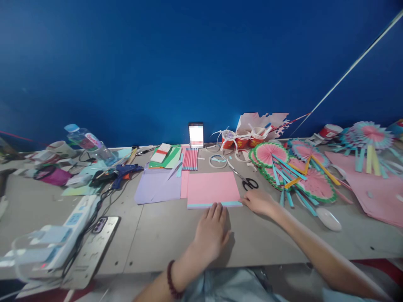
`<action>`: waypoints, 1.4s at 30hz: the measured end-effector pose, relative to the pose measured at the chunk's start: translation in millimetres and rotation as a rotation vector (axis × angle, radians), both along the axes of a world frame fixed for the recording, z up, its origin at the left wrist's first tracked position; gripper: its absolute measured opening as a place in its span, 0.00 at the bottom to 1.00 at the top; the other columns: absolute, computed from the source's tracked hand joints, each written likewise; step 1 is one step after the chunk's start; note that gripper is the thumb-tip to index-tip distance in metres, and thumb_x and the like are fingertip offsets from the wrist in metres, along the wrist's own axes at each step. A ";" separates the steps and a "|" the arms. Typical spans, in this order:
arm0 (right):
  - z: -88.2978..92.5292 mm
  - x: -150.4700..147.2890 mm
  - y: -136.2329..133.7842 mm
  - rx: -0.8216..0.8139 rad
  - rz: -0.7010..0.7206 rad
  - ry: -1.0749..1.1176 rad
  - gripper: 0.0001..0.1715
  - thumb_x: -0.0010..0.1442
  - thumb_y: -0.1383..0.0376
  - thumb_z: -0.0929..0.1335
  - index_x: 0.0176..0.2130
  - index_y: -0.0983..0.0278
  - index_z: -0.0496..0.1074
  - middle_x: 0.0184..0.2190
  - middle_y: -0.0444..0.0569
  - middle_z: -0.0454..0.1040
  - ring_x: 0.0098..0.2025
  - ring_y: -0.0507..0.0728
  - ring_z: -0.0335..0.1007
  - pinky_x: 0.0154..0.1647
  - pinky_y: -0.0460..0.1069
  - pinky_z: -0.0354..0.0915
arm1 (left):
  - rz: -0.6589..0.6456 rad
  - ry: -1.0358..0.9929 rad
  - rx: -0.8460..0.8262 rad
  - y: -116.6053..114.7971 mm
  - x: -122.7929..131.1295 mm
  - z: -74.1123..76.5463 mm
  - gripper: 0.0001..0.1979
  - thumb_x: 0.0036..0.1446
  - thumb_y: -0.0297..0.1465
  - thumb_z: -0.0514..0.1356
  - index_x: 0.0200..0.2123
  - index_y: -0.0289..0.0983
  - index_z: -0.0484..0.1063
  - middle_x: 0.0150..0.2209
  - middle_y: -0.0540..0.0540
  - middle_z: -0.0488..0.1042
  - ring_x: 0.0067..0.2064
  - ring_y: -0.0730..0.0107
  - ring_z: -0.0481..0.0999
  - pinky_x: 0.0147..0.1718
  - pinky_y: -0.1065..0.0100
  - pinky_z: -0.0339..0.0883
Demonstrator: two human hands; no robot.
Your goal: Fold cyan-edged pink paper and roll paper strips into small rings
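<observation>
A pink sheet of paper (pixel 212 186) lies flat on the table in front of me, with a narrow light-blue strip (pixel 201 205) along its near edge. My left hand (pixel 212 233) rests palm down with its fingers stretched out, fingertips on that near edge and strip. At the sheet's near right corner, my right hand (pixel 258 202) has its fingers bent together, gripping the corner by the strip's end. Black-handled scissors (pixel 250 183) lie just beyond my right hand. To the left of the pink sheet lie purple sheets (pixel 160 184).
Behind the paper are pink rolled sticks (pixel 190 158), a lit phone (pixel 196 136) and a tape roll (pixel 218 160). Pleated paper fans (pixel 272 155) and a white mouse (pixel 329 219) sit right. Left are a glue gun (pixel 121 174), power strip (pixel 74 226), another phone (pixel 94 251) and a bottle (pixel 90 140).
</observation>
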State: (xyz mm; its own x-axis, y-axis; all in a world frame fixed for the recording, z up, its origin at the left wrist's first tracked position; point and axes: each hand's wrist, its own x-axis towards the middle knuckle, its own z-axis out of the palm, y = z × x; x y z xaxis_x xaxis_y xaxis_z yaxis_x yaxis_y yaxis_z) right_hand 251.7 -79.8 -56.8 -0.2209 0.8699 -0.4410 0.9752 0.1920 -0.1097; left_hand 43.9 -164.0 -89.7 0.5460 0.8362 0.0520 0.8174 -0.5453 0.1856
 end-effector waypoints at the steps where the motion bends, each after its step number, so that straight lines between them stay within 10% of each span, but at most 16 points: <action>1: -1.9 1.6 -2.2 0.016 -0.004 0.022 0.23 0.64 0.57 0.60 0.28 0.66 0.77 0.32 0.59 0.78 0.37 0.61 0.74 0.27 0.47 0.52 | -0.010 0.004 0.012 5.5 -0.4 3.7 0.27 0.61 0.38 0.54 0.60 0.32 0.61 0.60 0.36 0.65 0.61 0.52 0.62 0.56 0.54 0.60; 12: 1.0 13.6 -13.4 -0.018 -0.236 0.452 0.29 0.60 0.45 0.59 0.23 0.64 0.68 0.17 0.48 0.70 0.23 0.54 0.65 0.25 0.46 0.53 | -0.278 0.002 0.181 49.4 23.1 -5.7 0.08 0.61 0.28 0.56 0.44 0.34 0.69 0.37 0.44 0.71 0.41 0.62 0.71 0.36 0.63 0.65; 42: -13.8 9.6 -30.2 0.150 -0.327 0.261 0.14 0.59 0.55 0.63 0.28 0.60 0.68 0.22 0.47 0.74 0.28 0.59 0.71 0.25 0.47 0.50 | -0.272 -0.008 0.158 46.0 25.2 -11.1 0.18 0.62 0.33 0.53 0.55 0.34 0.65 0.43 0.41 0.71 0.46 0.60 0.69 0.42 0.61 0.64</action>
State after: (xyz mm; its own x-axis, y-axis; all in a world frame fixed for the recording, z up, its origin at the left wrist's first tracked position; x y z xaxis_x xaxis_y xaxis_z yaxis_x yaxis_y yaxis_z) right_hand 261.3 -110.1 -70.6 -0.0106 0.9626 -0.2707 0.9308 -0.0894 -0.3544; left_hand 69.2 -118.0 -100.9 0.7476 0.6408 0.1746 0.6365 -0.7663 0.0872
